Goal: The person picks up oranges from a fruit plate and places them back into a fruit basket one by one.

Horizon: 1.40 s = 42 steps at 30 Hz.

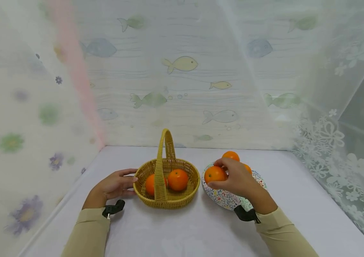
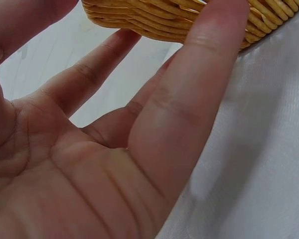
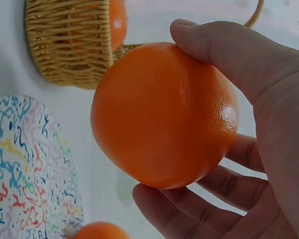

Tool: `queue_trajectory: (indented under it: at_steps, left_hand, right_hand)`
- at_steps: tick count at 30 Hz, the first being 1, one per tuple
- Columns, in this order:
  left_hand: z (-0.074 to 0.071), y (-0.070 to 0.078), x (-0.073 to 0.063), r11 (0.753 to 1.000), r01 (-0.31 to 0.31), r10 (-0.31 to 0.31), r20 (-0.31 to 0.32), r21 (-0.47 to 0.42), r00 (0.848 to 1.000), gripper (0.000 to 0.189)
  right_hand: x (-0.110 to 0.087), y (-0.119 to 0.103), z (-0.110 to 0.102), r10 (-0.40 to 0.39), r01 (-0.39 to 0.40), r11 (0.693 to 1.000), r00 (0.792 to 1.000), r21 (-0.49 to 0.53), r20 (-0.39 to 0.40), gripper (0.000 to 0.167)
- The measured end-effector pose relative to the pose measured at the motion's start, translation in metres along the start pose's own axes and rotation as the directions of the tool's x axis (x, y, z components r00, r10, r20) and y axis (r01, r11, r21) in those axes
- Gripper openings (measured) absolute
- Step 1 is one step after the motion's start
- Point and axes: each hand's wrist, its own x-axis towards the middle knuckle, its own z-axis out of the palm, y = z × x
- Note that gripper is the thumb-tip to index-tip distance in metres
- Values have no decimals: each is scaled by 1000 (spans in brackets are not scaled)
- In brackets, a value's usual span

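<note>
My right hand [image 1: 239, 178] holds an orange [image 1: 215, 175] between thumb and fingers, above the left part of a multicoloured speckled plate [image 1: 225, 200]. In the right wrist view, the thumb lies over one side of the fruit and the fingertips press the opposite side. A yellow wicker basket [image 1: 177, 204] with a tall arched handle stands to the left of the plate. Inside it sit two oranges [image 1: 178, 180], one partly hidden behind the handle. Spread, nearly straight fingers of my left hand [image 1: 116, 184] touch the basket's left side, the thumb by its rim.
Two more oranges [image 1: 231, 156] show at the plate's far side, partly covered by my right hand. A white cloth [image 1: 182, 232] covers the table. Fish-patterned curtain [image 1: 182, 89] hangs behind, with floral sheer fabric [image 1: 339, 171] along the right.
</note>
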Motion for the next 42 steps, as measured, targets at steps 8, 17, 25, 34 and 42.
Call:
queue_trajectory:
  at_steps: [8, 17, 25, 34, 42]
  left_hand:
    - [0, -1, -1, 1000, -2, 2, -1, -4, 1000, 65]
    - [-1, -2, 0, 1000, 2, -2, -6, -2, 1000, 66]
    - [0, -2, 1, 1000, 5, -4, -17, 17, 1000, 66]
    - [0, -3, 1, 1000, 8, -8, -21, 17, 1000, 67]
    - [-2, -3, 2, 1000, 2, -2, -18, 19, 1000, 66]
  right_hand:
    - [5, -8, 3, -11, 11, 999, 1000, 34, -5, 65]
    - [13, -16, 5, 5, -5, 998, 1000, 69, 1, 66]
    - [22, -22, 10, -2, 3, 994, 1000, 107, -4, 68]
    - [29, -32, 14, 6, -5, 988, 1000, 153, -12, 66]
    - [29, -34, 15, -1, 3, 986, 1000, 164, -11, 66]
